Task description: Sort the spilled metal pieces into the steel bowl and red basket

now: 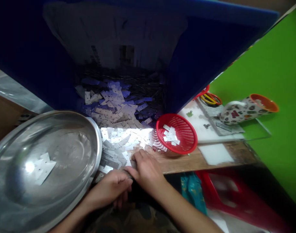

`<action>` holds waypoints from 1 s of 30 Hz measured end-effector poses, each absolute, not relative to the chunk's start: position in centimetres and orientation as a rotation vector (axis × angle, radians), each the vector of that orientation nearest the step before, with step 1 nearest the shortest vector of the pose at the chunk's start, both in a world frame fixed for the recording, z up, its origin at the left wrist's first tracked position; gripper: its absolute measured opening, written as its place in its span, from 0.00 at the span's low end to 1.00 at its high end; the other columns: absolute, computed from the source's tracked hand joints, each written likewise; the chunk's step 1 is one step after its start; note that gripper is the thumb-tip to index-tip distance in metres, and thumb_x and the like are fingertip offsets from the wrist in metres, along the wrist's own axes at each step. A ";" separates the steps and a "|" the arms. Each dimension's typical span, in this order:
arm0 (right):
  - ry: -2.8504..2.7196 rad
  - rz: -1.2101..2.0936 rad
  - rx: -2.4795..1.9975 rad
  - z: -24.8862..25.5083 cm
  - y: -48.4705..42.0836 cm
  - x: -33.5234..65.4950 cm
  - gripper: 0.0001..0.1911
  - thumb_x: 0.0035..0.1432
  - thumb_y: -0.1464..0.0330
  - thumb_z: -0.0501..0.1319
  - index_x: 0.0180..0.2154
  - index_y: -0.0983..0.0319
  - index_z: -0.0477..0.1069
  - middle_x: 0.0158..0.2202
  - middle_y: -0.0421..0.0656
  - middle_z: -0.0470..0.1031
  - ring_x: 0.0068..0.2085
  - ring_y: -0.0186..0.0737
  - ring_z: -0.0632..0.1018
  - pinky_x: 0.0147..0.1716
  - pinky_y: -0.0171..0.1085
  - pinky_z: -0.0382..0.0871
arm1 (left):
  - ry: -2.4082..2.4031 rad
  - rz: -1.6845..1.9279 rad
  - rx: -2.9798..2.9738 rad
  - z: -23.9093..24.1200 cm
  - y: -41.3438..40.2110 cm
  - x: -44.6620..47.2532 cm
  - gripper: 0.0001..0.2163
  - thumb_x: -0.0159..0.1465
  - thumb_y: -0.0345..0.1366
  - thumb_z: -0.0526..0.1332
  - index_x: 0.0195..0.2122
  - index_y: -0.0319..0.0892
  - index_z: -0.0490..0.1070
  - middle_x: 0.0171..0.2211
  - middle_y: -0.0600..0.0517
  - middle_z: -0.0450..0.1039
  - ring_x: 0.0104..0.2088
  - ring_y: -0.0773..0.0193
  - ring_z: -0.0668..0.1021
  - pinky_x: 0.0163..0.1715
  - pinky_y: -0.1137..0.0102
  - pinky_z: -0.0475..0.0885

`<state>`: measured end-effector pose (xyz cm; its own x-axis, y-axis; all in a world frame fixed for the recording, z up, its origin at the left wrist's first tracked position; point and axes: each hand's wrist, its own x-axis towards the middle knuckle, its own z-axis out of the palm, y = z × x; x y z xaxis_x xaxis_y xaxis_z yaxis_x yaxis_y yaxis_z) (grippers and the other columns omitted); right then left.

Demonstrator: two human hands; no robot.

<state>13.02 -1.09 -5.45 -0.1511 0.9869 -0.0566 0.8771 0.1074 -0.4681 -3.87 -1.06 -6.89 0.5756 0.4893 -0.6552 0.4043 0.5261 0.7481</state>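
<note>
Head view | step: seemingly sorting through metal plates (112,157) at bench (177,163) edge | left hand (114,185) curled, right hand (148,166) bent, contents untellable | next: likely wants fingertip pinch

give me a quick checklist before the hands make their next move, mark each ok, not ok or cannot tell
1. Flat metal plates close to the right hand: ok, the pile runs up near its fingers.
2. Left hand free: cannot tell, its fingers curl and hide whatever may be inside.
3. Room in the metal basin: ok, only a few plates lie there.
4. Room in the red plastic basket: ok, just a small heap inside.
5. Wooden bench clear between basin and basket: not ok, loose plates cover much of it.
</note>
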 end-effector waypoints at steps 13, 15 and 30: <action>-2.027 0.397 -1.636 -5.3 -1.6 15.1 0.06 0.61 0.70 0.58 0.30 0.61 0.69 0.27 0.41 0.73 0.29 0.35 0.73 0.29 0.33 0.64 | 0.891 0.379 0.644 -6.5 -0.4 -2.9 0.20 0.62 0.52 0.55 0.35 0.36 0.71 0.22 0.49 0.75 0.17 0.68 0.74 0.16 0.76 0.65; -2.187 0.126 -1.356 -5.4 -2.4 16.3 0.05 0.63 0.71 0.57 0.34 0.62 0.71 0.30 0.42 0.74 0.30 0.36 0.74 0.31 0.35 0.66 | 0.903 0.489 0.541 -6.5 -0.3 -2.3 0.21 0.63 0.52 0.53 0.31 0.36 0.70 0.18 0.49 0.72 0.13 0.70 0.70 0.11 0.78 0.59; -1.937 0.231 -1.284 -6.9 -3.9 17.9 0.15 0.61 0.75 0.57 0.50 0.61 0.67 0.45 0.50 0.74 0.47 0.42 0.76 0.44 0.41 0.74 | 1.031 0.569 0.946 -6.0 -0.6 -1.7 0.19 0.64 0.49 0.54 0.25 0.38 0.67 0.19 0.53 0.70 0.15 0.72 0.69 0.16 0.76 0.62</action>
